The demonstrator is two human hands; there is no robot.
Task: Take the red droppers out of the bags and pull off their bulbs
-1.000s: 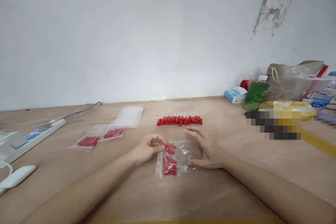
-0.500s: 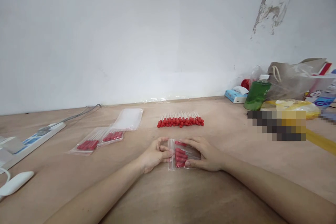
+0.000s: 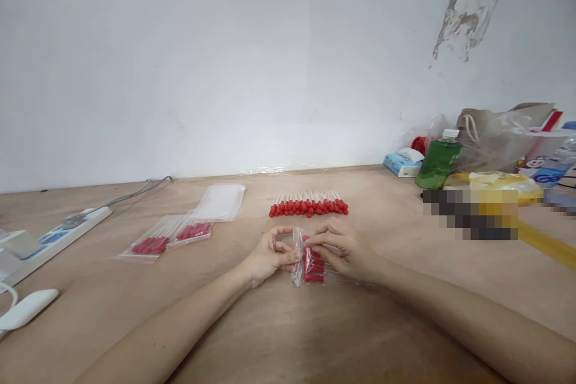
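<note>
A clear zip bag point(image 3: 314, 265) with several red-tipped sticks in it lies between my hands at the centre of the table. My left hand point(image 3: 272, 257) pinches the bag's zip end between thumb and fingers. Over the bag's upper right part, my right hand point(image 3: 344, 250) has thumb and fingers drawn together at a red tip near the bag's opening; whether that tip is inside the bag I cannot tell. Behind the hands lies a row of red-tipped sticks point(image 3: 309, 208). Two filled bags point(image 3: 150, 245) lie at the left, beside a stack of flat clear bags point(image 3: 220, 202).
A white power strip point(image 3: 58, 241) with a grey cable and a white plug-like device point(image 3: 29, 310) sit at the left. To the right stand a green bottle point(image 3: 440, 162), a blue tissue pack point(image 3: 402, 164) and plastic bags. A white wall rises behind the table.
My right hand's fingers have drawn together near the bag's opening, instead of spreading over its body. The bag has shifted slightly and its red tips are more exposed.
</note>
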